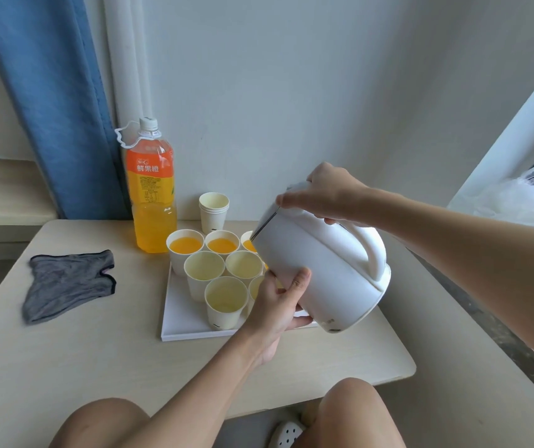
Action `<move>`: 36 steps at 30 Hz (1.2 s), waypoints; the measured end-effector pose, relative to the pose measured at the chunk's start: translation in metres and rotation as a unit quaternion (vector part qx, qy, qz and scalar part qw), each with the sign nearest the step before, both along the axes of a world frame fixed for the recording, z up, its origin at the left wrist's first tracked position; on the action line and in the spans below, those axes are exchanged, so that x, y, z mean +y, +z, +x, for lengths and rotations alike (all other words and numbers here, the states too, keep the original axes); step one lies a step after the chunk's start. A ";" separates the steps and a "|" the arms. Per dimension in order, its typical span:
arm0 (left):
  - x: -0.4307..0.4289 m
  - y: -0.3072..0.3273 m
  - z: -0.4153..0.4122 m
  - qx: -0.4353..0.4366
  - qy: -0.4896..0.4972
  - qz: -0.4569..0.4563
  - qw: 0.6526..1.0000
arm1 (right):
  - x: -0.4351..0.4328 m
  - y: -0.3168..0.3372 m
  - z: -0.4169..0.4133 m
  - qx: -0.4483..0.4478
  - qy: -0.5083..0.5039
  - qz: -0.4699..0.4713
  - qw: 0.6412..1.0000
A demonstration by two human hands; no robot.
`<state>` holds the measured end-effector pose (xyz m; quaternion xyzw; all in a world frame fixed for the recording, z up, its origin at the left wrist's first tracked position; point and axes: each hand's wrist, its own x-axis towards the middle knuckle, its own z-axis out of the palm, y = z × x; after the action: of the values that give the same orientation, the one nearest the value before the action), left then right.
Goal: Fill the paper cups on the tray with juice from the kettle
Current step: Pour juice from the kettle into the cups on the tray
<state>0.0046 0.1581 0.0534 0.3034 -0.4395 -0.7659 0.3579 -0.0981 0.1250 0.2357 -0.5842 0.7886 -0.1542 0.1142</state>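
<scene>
Hanging at the upper left of the frame is a blue curtain [48, 92]. Below it, on the left part of the pale tabletop [97, 367], lies a crumpled grey cloth [68, 286]. To the right of the cloth stands a big juice bottle [152, 195] with an orange label and a white cap, upright, just beside the far left corner of the white tray [181, 321]. Behind the tray, near the wall, a small stack of spare cups [213, 213] stands on the tabletop.

On the tray the paper cups [225, 294] stand close together in rows. The two at the back left hold orange juice. A third one in that row also shows orange but is mostly hidden by the kettle. The nearer ones that can be seen look empty.

Right of centre the white kettle [320, 270] is held in the air above the tray, tilted with its top toward the back row. The left hand [278, 305] grips the lower side of the kettle, thumb on the wall and fingers curled under it. The right hand [327, 194] is closed around the top of the handle, thumb stretched along the lid. At the right edge lies a white plastic bag [518, 198].
</scene>
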 end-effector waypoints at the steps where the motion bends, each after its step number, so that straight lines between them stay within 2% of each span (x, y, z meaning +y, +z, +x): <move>1: 0.000 0.000 0.002 0.002 0.001 0.001 1.000 | -0.001 0.000 0.003 0.003 0.002 0.002 1.000; 36: 0.001 0.003 0.006 0.061 -0.014 0.063 0.996 | -0.019 -0.001 0.023 0.065 0.013 0.030 0.997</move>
<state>0.0102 0.1590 0.0568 0.2717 -0.3717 -0.8141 0.3539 -0.0752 0.1064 0.2344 -0.5996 0.7909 -0.0907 0.0818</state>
